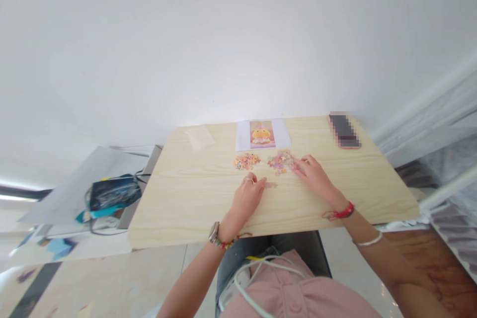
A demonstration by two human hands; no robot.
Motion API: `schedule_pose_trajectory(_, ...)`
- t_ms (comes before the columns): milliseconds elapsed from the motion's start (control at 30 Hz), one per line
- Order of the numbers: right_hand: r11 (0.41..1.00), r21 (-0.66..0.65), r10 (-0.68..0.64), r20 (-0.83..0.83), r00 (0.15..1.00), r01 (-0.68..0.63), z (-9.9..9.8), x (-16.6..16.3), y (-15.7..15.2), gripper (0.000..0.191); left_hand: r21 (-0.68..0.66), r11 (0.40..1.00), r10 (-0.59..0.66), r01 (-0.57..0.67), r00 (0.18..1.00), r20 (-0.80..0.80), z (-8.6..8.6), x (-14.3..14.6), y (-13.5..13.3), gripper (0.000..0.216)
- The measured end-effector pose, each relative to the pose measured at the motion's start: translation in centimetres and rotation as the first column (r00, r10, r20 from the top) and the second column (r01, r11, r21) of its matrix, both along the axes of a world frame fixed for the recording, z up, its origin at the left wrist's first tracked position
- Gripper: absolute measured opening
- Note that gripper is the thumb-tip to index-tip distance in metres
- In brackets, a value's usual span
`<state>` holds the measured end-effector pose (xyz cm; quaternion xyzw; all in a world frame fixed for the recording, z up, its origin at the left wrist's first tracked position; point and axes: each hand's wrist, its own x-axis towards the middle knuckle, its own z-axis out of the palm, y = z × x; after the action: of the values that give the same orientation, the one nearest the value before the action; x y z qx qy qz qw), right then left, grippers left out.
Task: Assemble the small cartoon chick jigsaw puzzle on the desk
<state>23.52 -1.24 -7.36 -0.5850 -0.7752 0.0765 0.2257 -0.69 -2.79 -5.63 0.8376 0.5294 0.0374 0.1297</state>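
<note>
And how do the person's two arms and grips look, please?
The left arm wears a watch and a multicoloured beaded bracelet; the left grip has a ring. The right arm wears a red bracelet and, higher up, a thin pale bangle. No sleeves show.

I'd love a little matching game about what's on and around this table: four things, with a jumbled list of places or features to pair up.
1. left hand
2. right hand
3. printed sheet
4. phone

A. near the far right corner of the table
B. beside a heap of puzzle pieces, red bracelet at the wrist
C. watch at the wrist
D. shows a yellow figure

Pairs: 1-C, 2-B, 3-D, 4-A
</note>
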Motion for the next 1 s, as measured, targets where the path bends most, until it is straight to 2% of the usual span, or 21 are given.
schedule_pose_trajectory(100, 1.0, -0.021, -0.009, 0.016, 1.0, 0.009, -0.3, -0.4, 0.9, 0.029, -0.019, 1.0, -0.01, 0.009, 0.999, -0.039, -0.3, 0.5, -0.6, 0.026)
schedule_pose_trajectory(333, 0.998, -0.052, 0.034, -0.001, 0.999, -0.034, 0.1, -0.3, 2.4, 0.028, 0.033, 0.999, 0.017, -0.015, 0.998, -0.065, -1.1, 0.4, -1.3, 0.026)
schedule_pose_trajectory(533, 0.996, -0.093, 0.003, -0.032, 0.999, -0.006, -0.1, 0.4, 6.5, 0.016, 0.016, 0.999, 0.034, -0.033, 0.998, -0.056, -0.7, 0.7, -1.6, 0.027)
schedule_pose_trajectory(667, 0.989, -0.137, 0.055, 0.027, 0.998, -0.051, -0.4, 0.7, 8.7, 0.01, 0.015, 1.0, 0.028, -0.027, 0.998, -0.048, -0.4, 0.7, -1.8, 0.025)
schedule_pose_trajectory(800, 0.983, -0.158, 0.111, 0.123, 0.986, -0.091, 0.0, 0.7, 8.9, 0.01, 0.01, 0.999, 0.035, -0.035, 0.998, -0.043, -0.4, 0.5, -2.0, 0.026)
schedule_pose_trajectory(1000, 0.99, -0.141, 0.045, 0.269, 0.962, -0.007, 1.0, 0.3, 8.2, 0.019, 0.024, 0.999, 0.028, -0.027, 0.999, -0.018, -0.4, 0.3, -2.3, 0.028)
